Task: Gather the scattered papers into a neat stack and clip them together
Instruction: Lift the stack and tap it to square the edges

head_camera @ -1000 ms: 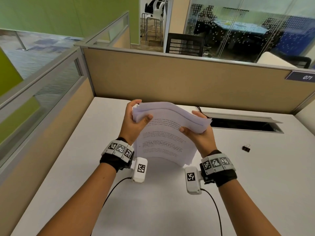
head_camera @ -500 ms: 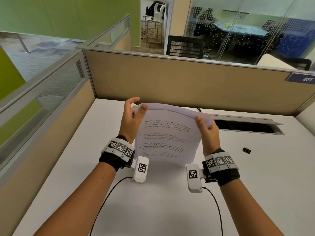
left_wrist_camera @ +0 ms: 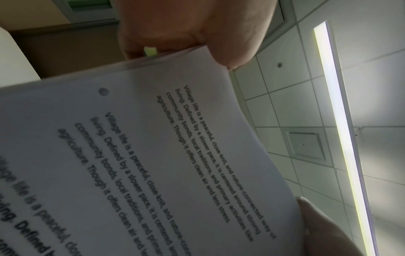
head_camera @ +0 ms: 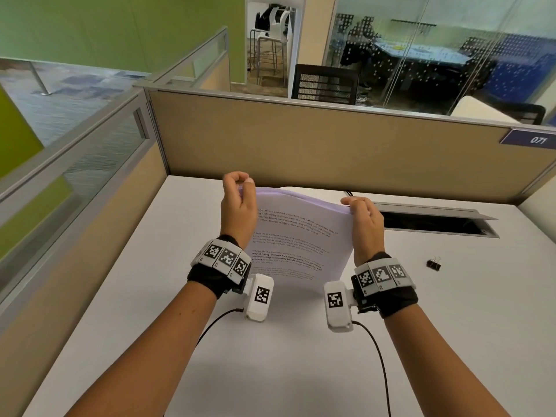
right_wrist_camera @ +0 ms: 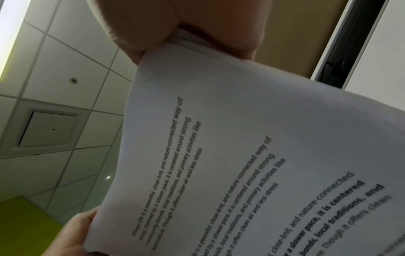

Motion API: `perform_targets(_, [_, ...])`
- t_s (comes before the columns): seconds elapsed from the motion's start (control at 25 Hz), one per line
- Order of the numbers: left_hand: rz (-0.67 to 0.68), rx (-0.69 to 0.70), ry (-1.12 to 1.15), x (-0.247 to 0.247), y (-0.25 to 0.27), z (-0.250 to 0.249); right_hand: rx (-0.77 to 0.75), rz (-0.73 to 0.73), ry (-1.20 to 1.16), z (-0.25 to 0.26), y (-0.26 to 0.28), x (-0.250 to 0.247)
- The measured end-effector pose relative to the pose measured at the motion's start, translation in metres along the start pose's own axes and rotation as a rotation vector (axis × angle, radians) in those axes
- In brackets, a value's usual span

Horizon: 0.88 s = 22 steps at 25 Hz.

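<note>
A stack of printed white papers (head_camera: 301, 236) stands on its lower edge on the white desk (head_camera: 270, 371), slightly bowed. My left hand (head_camera: 237, 191) grips its top left corner with curled fingers. My right hand (head_camera: 362, 210) grips the top right corner. In the left wrist view the papers (left_wrist_camera: 153, 155) fill the frame, with fingers (left_wrist_camera: 186, 34) curled over the top edge. The right wrist view shows the papers (right_wrist_camera: 241, 138) pinched at the corner by fingers (right_wrist_camera: 175, 26). A small black binder clip (head_camera: 434, 263) lies on the desk to the right of my right wrist.
A tan partition (head_camera: 331, 145) closes off the desk's far side, and a glass-topped one runs along the left. An open cable slot (head_camera: 430, 221) with a raised lid sits behind my right hand. Black cables (head_camera: 379, 356) trail from the wrist cameras over the near desk.
The loosely fanned, tilted sheets have been brought upright and squared into one stack. Both hands have shifted from the sides up to the top corners.
</note>
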<state>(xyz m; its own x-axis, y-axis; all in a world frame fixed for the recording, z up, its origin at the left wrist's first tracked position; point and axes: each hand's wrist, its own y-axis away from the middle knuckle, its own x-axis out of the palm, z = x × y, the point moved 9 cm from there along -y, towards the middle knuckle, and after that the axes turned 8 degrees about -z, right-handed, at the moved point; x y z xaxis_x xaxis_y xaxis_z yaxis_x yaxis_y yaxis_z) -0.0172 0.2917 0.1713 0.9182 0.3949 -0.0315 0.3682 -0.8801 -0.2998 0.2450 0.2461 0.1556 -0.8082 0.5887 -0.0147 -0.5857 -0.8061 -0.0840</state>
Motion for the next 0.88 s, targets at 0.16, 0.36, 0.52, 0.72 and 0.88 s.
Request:
perform_targets(0.16, [0.086,0.033,0.025,0.005,0.001,0.003,-0.046,0.084,-0.020,0.004,0.003,0.006])
perform_targets(0.36, [0.428,-0.140,0.100,0.016,0.011,0.050,-0.052,0.333,-0.061,-0.029,0.006,0.010])
perform_targets(0.52, [0.455,-0.271,0.047,0.021,0.012,0.087,0.046,0.325,0.057,-0.063,0.003,0.011])
perform_targets(0.72, [0.398,-0.357,0.162,0.033,0.012,0.095,0.122,0.238,-0.059,-0.069,-0.002,0.019])
perform_targets(0.88, [0.398,-0.328,0.302,0.030,0.007,0.091,0.101,0.261,-0.140,-0.067,-0.006,0.016])
